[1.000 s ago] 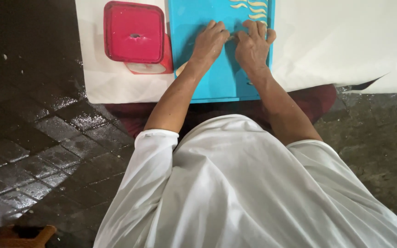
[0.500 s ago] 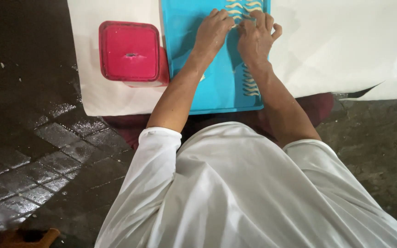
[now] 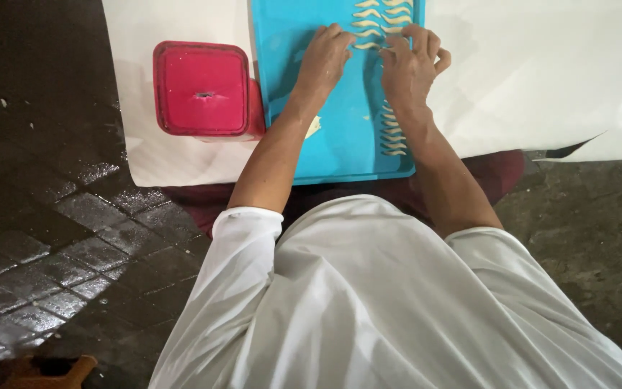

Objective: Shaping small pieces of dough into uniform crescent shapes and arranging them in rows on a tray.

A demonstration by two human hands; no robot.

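Observation:
A blue tray lies on a white sheet in front of me. Rows of small pale dough pieces line its right side, and more dough pieces run along the top. My left hand rests on the tray with fingers curled, its tips touching a dough piece near the middle. My right hand sits beside it, fingers bent over the same spot. A small lump of dough lies by my left forearm. Whether either hand pinches a piece I cannot tell.
A red square container with a lid stands on the sheet just left of the tray. Wet dark paving bricks cover the ground to the left, rough grey ground to the right. An orange-brown object shows at the bottom left.
The view has tilted so tray and container sit lower in the frame and more dough rows show. Both hands stay together over the tray's middle.

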